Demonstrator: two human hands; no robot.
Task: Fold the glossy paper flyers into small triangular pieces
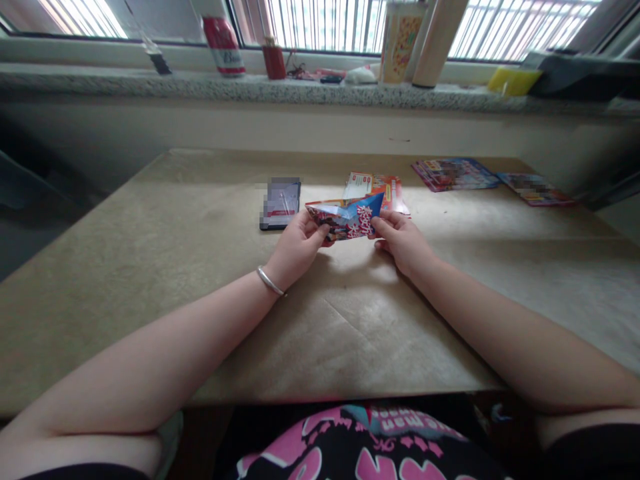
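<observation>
Between my two hands is a folded sheet of glossy printed paper (345, 219), blue and red with white lettering, held up above the table. Its top edge slants, and one corner points up at the right. My left hand (303, 237) pinches its left end, thumb in front; a silver bangle sits on that wrist. Closed on the right end is my right hand (403, 240), thumb on the lettering. Behind the paper lies an orange and white printed sheet (383, 187), partly covered by it. A phone (283, 203) with a lit screen lies just beyond my left hand.
The table (150, 267) has a beige cover. Toward its back right lie a stack of colourful leaflets (455, 175) and another pile of leaflets (537, 189). On the granite windowsill (310, 93) stand a red can (223, 47), a red bottle (273, 60) and a patterned cup (400, 43).
</observation>
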